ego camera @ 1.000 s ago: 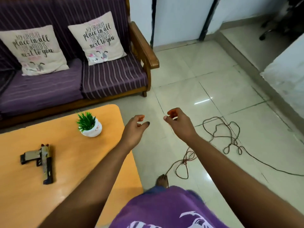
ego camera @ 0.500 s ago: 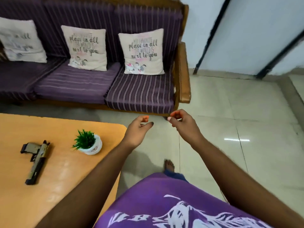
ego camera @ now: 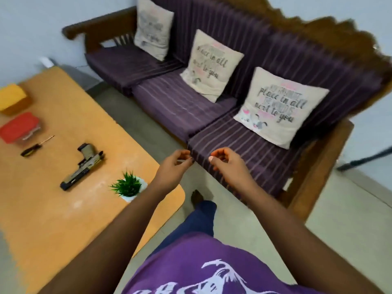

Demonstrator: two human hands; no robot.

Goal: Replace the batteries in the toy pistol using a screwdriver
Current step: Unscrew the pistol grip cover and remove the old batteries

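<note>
On the orange table (ego camera: 53, 219), left of both hands: toy pistol (ego camera: 83, 165) lying flat, screwdriver (ego camera: 35, 146) lying just beyond it. Left hand (ego camera: 172, 169) and right hand (ego camera: 228, 166) hovering side by side past the table corner, fingers loosely curled, gripping nothing. Potted plant (ego camera: 127, 186) sitting near the table edge; red-lidded box (ego camera: 19, 128) and yellow box (ego camera: 12, 98) resting further off. Purple sofa (ego camera: 233, 132) with three cushions standing behind.

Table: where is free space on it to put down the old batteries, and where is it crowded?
The table is bare in its near part, below the toy pistol and left of the small plant. The far left is crowded: screwdriver, red-lidded box and yellow box lie close together.
</note>
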